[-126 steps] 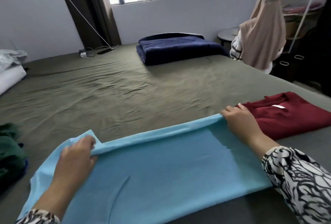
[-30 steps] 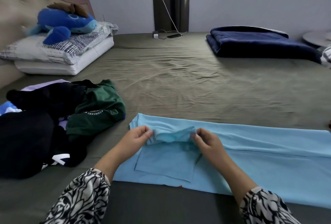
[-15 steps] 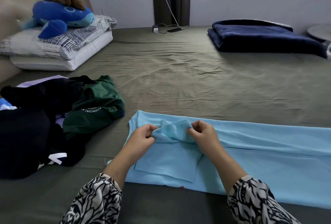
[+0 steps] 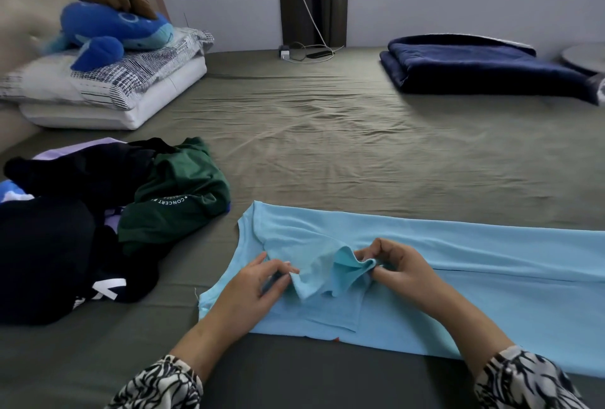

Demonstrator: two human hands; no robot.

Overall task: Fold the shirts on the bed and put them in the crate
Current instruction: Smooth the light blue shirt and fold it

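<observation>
A light blue shirt lies folded lengthwise across the near part of the olive bed. Its sleeve is bunched up between my hands near the shirt's left end. My left hand pinches the sleeve's left edge. My right hand pinches the raised fold of the sleeve from the right. A heap of unfolded shirts, a green shirt and black shirts among them, lies to the left. No crate is in view.
Stacked pillows with a blue plush toy lie at the headboard, far left. A folded navy blanket rests at the far right. A charger and cable lie by the far wall.
My view turned left from the shirt's long edge to its sleeve end. Both hands gathered the sleeve and have drawn it nearer, with the fold now standing up at my right hand.
</observation>
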